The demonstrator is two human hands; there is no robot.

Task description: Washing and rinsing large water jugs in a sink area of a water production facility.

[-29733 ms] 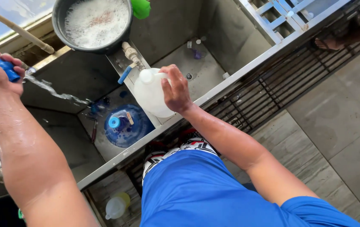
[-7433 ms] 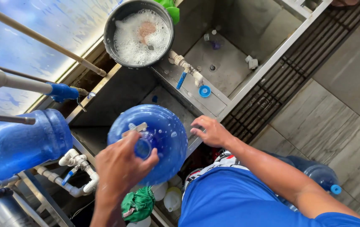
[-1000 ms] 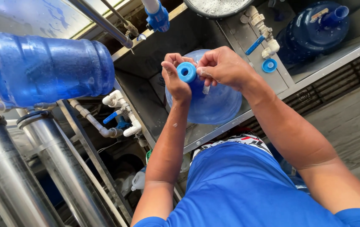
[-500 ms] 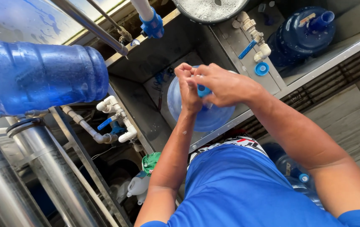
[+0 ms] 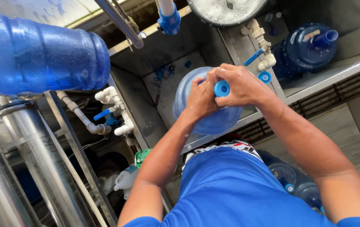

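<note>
grey metal wash basin (image 5: 163, 54) set against a wall, seen from above, with a steel rail (image 5: 119, 21) and white pipes with blue valves (image 5: 112, 113) along its left edge. a round blue water jug (image 5: 213, 120) stands upright in the basin, against the front rim. both hands of the person in the blue shirt (image 5: 230, 193) meet on its top: the left hand (image 5: 201, 98) is curled around the neck, fingers closed against it, and the right hand (image 5: 241, 86) presses a blue cap (image 5: 221, 88) between thumb and fingers, just above the neck; whether the cap is seated cannot be told. a second, darker blue jug (image 5: 306, 48) stands in the next compartment to the right, well apart. a large blue jug (image 5: 41, 52) lies on its side at upper left, above steel cylinders (image 5: 24, 168). a pan of white foam (image 5: 226, 8) sits at the top edge. more jugs (image 5: 291, 178) stand on the floor near the person's legs.
</note>
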